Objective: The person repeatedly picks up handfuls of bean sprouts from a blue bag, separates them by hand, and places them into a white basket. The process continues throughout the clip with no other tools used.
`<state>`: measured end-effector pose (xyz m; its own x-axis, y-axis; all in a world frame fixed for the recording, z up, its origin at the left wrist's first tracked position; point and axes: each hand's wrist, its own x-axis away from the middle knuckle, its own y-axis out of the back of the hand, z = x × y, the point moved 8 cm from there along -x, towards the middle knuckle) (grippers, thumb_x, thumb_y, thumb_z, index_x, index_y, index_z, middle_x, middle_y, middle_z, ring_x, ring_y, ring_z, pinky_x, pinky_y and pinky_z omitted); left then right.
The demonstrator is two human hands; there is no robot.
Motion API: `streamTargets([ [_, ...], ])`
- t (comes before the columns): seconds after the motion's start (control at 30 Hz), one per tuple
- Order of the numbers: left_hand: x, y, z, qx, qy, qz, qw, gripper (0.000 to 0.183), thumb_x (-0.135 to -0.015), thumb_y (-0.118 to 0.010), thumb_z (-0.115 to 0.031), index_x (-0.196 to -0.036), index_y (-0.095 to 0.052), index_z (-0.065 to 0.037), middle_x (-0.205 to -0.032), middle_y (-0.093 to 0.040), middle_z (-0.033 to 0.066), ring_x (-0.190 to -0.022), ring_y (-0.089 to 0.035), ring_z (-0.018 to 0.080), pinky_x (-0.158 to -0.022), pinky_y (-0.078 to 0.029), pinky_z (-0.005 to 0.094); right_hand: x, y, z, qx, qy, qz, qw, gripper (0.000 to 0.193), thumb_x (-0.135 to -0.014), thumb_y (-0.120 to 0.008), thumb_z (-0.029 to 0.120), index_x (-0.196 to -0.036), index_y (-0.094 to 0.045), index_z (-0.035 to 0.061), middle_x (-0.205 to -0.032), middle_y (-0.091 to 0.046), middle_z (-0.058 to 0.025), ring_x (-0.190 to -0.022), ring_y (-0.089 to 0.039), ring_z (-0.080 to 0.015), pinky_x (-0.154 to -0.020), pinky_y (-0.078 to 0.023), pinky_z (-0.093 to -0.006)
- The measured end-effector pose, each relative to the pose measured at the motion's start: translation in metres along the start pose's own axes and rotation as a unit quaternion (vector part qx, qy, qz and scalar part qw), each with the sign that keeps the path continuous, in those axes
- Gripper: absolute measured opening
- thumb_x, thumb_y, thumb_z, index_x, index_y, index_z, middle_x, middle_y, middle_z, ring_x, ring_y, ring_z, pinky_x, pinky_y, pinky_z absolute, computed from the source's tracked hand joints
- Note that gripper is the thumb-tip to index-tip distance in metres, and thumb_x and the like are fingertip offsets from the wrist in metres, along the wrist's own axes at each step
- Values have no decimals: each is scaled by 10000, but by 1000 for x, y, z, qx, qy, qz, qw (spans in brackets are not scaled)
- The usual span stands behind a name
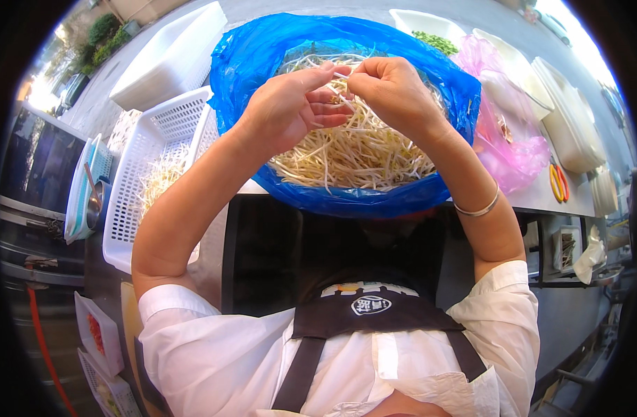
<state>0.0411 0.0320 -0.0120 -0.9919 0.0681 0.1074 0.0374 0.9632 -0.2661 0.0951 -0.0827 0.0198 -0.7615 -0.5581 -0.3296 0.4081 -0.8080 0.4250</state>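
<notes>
A large open blue plastic bag point(346, 201) is filled with a heap of pale bean sprouts point(360, 156). Above the heap, my left hand point(298, 104) has its thumb and forefinger together at one end of a thin white bean sprout point(341, 78), while its other fingers stay loosely apart. My right hand point(391, 90) is closed in a pinch at the other end, its fingertips close to those of the left. The exact grip is partly hidden by the fingers.
On the left, a white perforated basket point(127, 187) holds more sprouts, with stacked white baskets point(172, 59) behind. A pink plastic bag point(509, 139), orange-handled scissors point(559, 182) and lidded tubs point(568, 118) are on the right. Chopped greens point(435, 43) sit in a far container.
</notes>
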Motion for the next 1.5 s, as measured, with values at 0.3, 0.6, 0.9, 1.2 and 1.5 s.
streamTargets([
  [0.3, 2, 4, -2, 8, -32, -37, 999, 407, -918, -566, -260, -1249, -533, -26, -1001, -514, 159, -895, -613, 258, -788, -533, 334, 0, 3, -11, -163, -40, -12, 986, 155, -826, -527, 64, -859, -657, -13, -648, -613, -44, -530, -562, -65, -465, -462, -197],
  [0.6, 6, -1, -5, -30, -28, -16, 999, 459, -968, -470, -316, -1324, -440, -27, -1011, -573, 180, -982, -621, 275, -883, -516, 385, 0, 8, -10, -42, 95, 8, 995, 197, -762, -645, 127, -878, -702, -22, -654, -648, -78, -583, -591, -111, -551, -477, -239],
  [0.9, 5, -7, -3, -45, -3, -3, 999, 495, -952, -487, -321, -1341, -411, -25, -1134, -590, 229, -1000, -632, 338, -872, -521, 389, 11, 22, -8, 117, 133, -98, 979, 185, -732, -594, 139, -754, -676, -25, -688, -642, -196, -647, -633, -307, -635, -506, -356],
  [1.2, 8, 2, -33, -361, -121, -71, 922, 264, -880, -619, -200, -986, -692, 31, -1050, -645, 161, -832, -661, 195, -726, -513, 264, 39, 60, -40, -87, 5, -104, 991, 141, -832, -652, 119, -809, -678, -18, -624, -586, 12, -526, -471, -30, -480, -364, -186],
  [1.5, 10, -34, -53, -684, -191, -50, 702, 150, -793, -581, -90, -766, -675, 24, -937, -665, 148, -770, -617, 349, -664, -486, 391, 76, 84, -37, -283, 33, -206, 936, 82, -858, -647, 59, -887, -679, -10, -593, -541, 26, -463, -420, -23, -420, -311, -178],
])
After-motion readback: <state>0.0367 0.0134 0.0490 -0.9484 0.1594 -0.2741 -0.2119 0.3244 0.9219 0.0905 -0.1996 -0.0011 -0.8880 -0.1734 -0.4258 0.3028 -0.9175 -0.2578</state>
